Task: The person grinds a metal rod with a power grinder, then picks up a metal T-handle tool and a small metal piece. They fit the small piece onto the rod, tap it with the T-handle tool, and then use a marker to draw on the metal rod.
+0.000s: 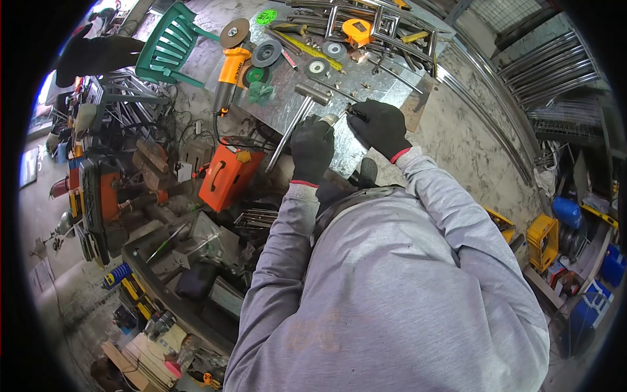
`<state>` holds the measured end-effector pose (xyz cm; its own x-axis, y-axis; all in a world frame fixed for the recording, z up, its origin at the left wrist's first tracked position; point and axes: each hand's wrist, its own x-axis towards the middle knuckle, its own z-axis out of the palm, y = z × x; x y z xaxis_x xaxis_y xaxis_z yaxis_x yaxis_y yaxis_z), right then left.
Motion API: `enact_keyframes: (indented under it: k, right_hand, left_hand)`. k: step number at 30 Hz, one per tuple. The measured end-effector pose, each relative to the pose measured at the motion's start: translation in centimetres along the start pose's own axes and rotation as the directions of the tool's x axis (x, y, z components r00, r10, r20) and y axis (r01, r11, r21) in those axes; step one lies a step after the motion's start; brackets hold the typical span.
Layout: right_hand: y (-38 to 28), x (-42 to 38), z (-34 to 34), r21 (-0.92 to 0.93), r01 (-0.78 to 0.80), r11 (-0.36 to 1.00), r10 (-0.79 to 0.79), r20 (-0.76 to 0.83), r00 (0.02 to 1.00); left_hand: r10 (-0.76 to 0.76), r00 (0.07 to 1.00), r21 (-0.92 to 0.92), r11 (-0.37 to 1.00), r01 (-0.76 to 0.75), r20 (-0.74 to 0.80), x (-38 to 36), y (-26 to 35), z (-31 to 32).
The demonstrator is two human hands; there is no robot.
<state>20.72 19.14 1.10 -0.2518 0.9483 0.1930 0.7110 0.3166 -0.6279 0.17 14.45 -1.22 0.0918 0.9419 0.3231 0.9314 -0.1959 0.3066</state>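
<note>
My left hand (312,150), in a black glove, is closed at the near edge of the metal-topped table (281,108). A short, shiny metal piece (332,119) sticks out from its fingertips. Close by on the right, my right hand (380,125), gloved too, has its fingers pinched together at a small dark item (350,111) whose kind I cannot make out. Just left of my left hand is a metal hammer (313,93), its handle reaching past the table edge. A thin rod (334,89) lies beyond both hands.
An orange angle grinder (232,68), grinding discs (266,53), a tape measure (357,31) and metal frames (386,26) lie on the table. Left are a red-orange machine (230,173) and a green chair (171,49). Long metal tubes (486,108) run along the right floor.
</note>
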Motion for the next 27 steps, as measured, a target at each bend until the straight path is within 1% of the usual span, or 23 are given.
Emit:
enact_keyframes:
  k: [4, 7, 9, 13, 15, 18, 22, 24, 25, 27]
  right_hand:
    - [0.0, -0.1, 0.1, 0.024, -0.012, 1.0, 0.013, -0.011, 1.0]
    - [0.2, -0.1, 0.2, -0.005, 0.002, 1.0, -0.002, 0.008, 1.0]
    - [0.1, 0.0, 0.3, -0.012, -0.033, 0.999, 0.034, 0.019, 0.999]
    - [-0.3, 0.0, 0.0, -0.015, -0.047, 0.999, 0.047, 0.021, 0.999]
    - [-0.5, 0.1, -0.1, 0.0, -0.094, 0.996, 0.094, 0.046, 0.995]
    - [-0.8, 0.1, -0.4, 0.0, -0.145, 0.989, 0.145, 0.074, 0.987]
    - [-0.7, 0.2, -0.2, -0.044, -0.157, 0.987, 0.16, 0.077, 0.984]
    - [-0.7, 0.1, 0.0, -0.01, -0.123, 0.992, 0.123, 0.035, 0.992]
    - [-0.6, 0.1, 0.1, -0.011, -0.127, 0.992, 0.127, 0.041, 0.991]
    - [-0.6, 0.1, 0.0, -0.001, -0.112, 0.994, 0.112, 0.035, 0.993]
  left_hand:
    - [0.021, 1.0, -0.017, 1.0, -0.021, -0.015, -0.1, -0.2, 0.1]
    - [0.035, 0.999, -0.026, 0.999, -0.035, -0.011, 0.1, -0.4, 0.0]
    - [0.017, 0.999, -0.03, 0.999, -0.017, 0.027, 0.2, -0.5, 0.1]
    - [0.02, 1.0, -0.013, 1.0, -0.019, 0.017, 0.1, -0.4, 0.0]
    - [-0.007, 0.997, -0.014, 1.0, 0.008, 0.072, 0.1, -0.3, -0.3]
    - [-0.008, 0.995, -0.015, 1.0, 0.009, 0.099, 0.4, -0.3, -0.4]
    - [-0.027, 0.994, -0.015, 0.999, 0.029, 0.108, 0.5, 0.1, -0.4]
    - [-0.013, 0.994, -0.001, 1.0, 0.013, 0.105, 0.3, 0.0, -0.3]
    - [-0.016, 0.994, -0.004, 1.0, 0.016, 0.111, 0.3, -0.1, -0.2]
    - [-0.014, 0.998, -0.022, 1.0, 0.016, 0.057, 0.0, -0.2, 0.2]
